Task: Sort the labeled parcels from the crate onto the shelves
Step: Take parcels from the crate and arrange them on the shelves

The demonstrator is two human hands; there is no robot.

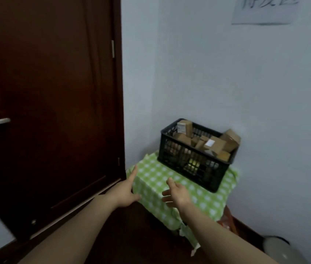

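Head view: the black crate (189, 162) of parcels (214, 144) sits at the tabletop's (153, 175) far right corner, ahead and right of both empty hands, fingers (134, 172) spread open, the right hand (176, 194) nearer than the left hand (125, 190).

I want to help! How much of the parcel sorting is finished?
Nothing looks done: the black crate is piled with brown parcels. Nothing is held; the left hand and right hand reach toward it, open and empty. Every parcel is left, and no shelves show.
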